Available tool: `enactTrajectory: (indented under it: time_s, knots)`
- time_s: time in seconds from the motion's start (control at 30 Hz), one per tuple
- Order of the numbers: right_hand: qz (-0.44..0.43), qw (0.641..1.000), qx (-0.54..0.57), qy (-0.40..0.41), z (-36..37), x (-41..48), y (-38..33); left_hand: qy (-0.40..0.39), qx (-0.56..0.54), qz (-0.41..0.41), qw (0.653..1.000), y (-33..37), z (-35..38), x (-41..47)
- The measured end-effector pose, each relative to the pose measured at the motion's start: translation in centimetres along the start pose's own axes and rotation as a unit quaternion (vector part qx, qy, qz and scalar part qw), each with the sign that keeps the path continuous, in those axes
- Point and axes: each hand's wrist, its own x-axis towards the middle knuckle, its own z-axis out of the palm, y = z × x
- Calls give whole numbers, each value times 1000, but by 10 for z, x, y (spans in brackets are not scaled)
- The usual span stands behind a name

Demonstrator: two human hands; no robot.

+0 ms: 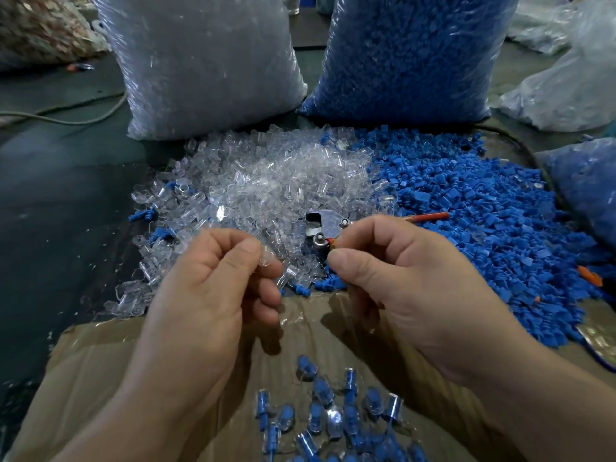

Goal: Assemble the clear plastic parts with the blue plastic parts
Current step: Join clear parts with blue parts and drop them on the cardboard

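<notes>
My left hand pinches a clear plastic part between thumb and forefinger. My right hand is just to its right with fingers curled, and a blue plastic part shows under its thumb, mostly hidden. The two hands are a short gap apart above the box's far edge. Behind them lie a heap of loose clear parts and a heap of loose blue parts. Several assembled clear-and-blue pieces lie on the cardboard below my hands.
A taped cardboard box fills the near foreground. A metal tool with a red handle lies between the heaps. A big bag of clear parts and one of blue parts stand behind. A cable runs at left.
</notes>
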Motion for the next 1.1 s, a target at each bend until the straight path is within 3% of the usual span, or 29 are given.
enactTrajectory:
  time_s: [0.13, 0.3, 0.53, 0.63, 0.73, 1.1]
  knots:
    - [32, 992, 114, -45, -1, -1, 2, -39, 14, -27, 999, 2, 6, -4]
    - [0, 994, 94, -59, 2, -3, -1, -38, 56, -9, 998, 0, 13, -9]
    - [-25, 996, 70, -45, 3, -6, 1, -55, 32, -19, 998, -1, 16, -11]
    - [-110, 990, -91, -1, 3, -8, 2, -59, 40, -23, 997, -1, 17, -10]
    - [-192, 952, -236, 40, 5, -8, 2, -54, 49, -13, 997, -2, 17, -10]
    - [-291, 890, -351, 34, 6, -8, 2, -98, 31, -2, 995, 0, 19, -13]
